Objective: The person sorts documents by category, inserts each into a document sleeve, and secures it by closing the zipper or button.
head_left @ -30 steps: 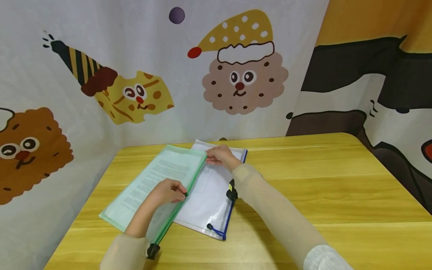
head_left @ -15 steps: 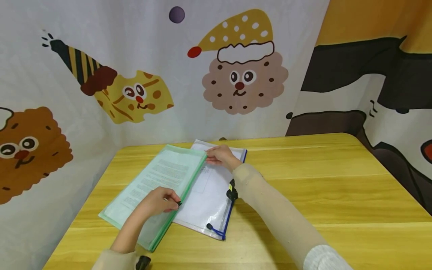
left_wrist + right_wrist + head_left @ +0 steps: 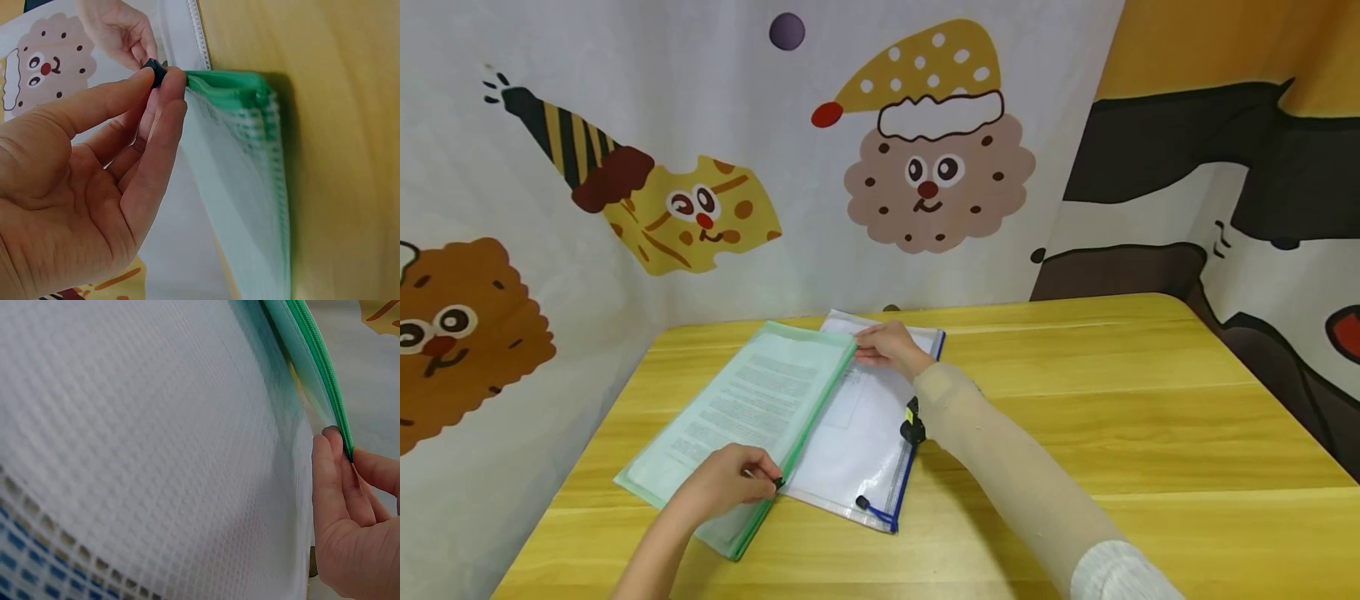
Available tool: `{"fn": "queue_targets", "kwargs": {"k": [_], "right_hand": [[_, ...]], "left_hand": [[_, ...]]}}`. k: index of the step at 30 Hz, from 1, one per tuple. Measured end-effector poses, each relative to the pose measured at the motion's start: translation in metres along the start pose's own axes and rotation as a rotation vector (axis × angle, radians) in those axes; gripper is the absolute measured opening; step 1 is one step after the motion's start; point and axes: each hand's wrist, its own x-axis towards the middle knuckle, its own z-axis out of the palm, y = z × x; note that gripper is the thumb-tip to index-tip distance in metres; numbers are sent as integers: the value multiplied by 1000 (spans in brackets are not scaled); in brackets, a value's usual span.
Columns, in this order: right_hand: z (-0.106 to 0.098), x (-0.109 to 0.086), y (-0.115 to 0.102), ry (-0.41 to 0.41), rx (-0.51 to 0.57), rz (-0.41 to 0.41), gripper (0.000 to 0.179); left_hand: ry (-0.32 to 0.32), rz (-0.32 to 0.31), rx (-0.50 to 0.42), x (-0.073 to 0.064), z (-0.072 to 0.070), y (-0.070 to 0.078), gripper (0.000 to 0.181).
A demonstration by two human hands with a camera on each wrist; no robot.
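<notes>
A green translucent zipper pouch (image 3: 730, 408) with printed paper inside lies tilted on the table, its zipper edge toward the right. My left hand (image 3: 733, 482) pinches the black zipper pull (image 3: 155, 72) between thumb and index finger, near the pouch's near end. At the far end of the same edge, my right hand (image 3: 891, 346) pinches the pouch's corner; the green zipper (image 3: 325, 369) runs up to its thumb and fingers in the right wrist view. Partly beneath lies a clear mesh zipper pouch (image 3: 850, 450) with a blue zipper and white paper inside.
The blue-edged pouch's zipper pull (image 3: 862, 502) lies on its near right corner, on a blue cord. Under both pouches is a wood-grain table (image 3: 1075, 400). A white curtain (image 3: 820, 208) with cartoon prints hangs behind the table's far edge.
My left hand has slid the zipper pull along the green zipper toward the near end, down and left in the head view. My right hand keeps its grip on the far corner.
</notes>
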Motion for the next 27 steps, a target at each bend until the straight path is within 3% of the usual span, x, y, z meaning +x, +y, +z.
{"fn": "queue_targets", "kwargs": {"k": [11, 27], "right_hand": [[0, 1, 0, 5, -6, -2, 28], [0, 3, 1, 16, -12, -19, 27]], "left_hand": [[-72, 0, -29, -27, -2, -19, 9], [-278, -39, -192, -66, -19, -57, 13]]}}
